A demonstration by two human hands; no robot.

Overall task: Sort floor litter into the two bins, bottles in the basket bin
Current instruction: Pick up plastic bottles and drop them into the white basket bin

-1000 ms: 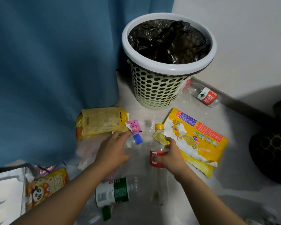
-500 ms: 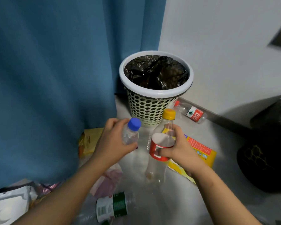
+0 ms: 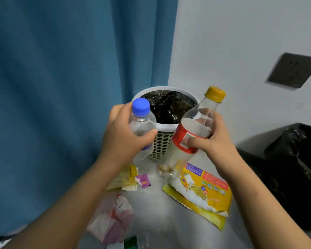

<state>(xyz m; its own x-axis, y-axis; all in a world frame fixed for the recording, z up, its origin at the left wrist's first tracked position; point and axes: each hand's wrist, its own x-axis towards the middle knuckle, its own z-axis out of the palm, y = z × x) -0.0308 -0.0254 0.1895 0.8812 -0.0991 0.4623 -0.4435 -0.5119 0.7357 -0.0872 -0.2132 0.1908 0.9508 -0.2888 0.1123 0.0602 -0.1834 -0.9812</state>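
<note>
Blue curtain (image 3: 61, 87) hangs along the floor's left edge, and just right of it the left hand (image 3: 120, 139) wraps its fingers round a clear blue-capped bottle (image 3: 142, 121), held upright in the air in front of the basket bin (image 3: 160, 146) at the floor's far edge. Further right, the right hand (image 3: 214, 141) grips a tilted yellow-capped bottle (image 3: 197, 126) at its red label, above a yellow wrapper (image 3: 201, 191) on the floor. A black bag (image 3: 294, 168) sits at the right edge.
</note>
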